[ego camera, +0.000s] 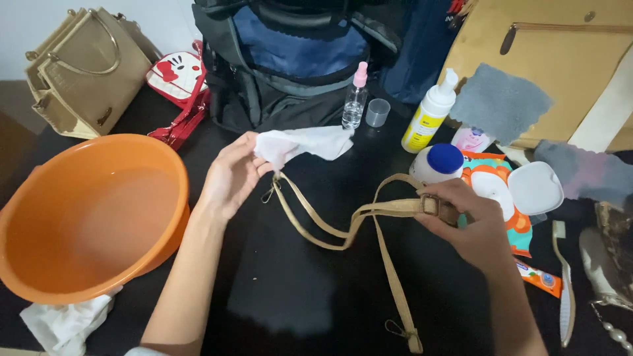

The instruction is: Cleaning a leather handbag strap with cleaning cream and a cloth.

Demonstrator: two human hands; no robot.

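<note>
My left hand (231,177) pinches a white wet wipe (306,142) against one end of a tan bag strap (349,221), near its small metal clip. My right hand (465,224) grips the same strap at its metal buckle, farther right. The strap loops across the black table (283,296) between both hands, and a loose end runs down toward the near edge.
An orange basin (86,211) stands at the left with a crumpled wipe under it. A tan handbag (86,69), a red-and-white pouch (177,79) and a dark backpack (290,59) line the back. Spray bottle (355,99), pump bottle (430,112), blue-capped jar (438,163), wipes pack (521,191), toothbrush (564,283) lie right.
</note>
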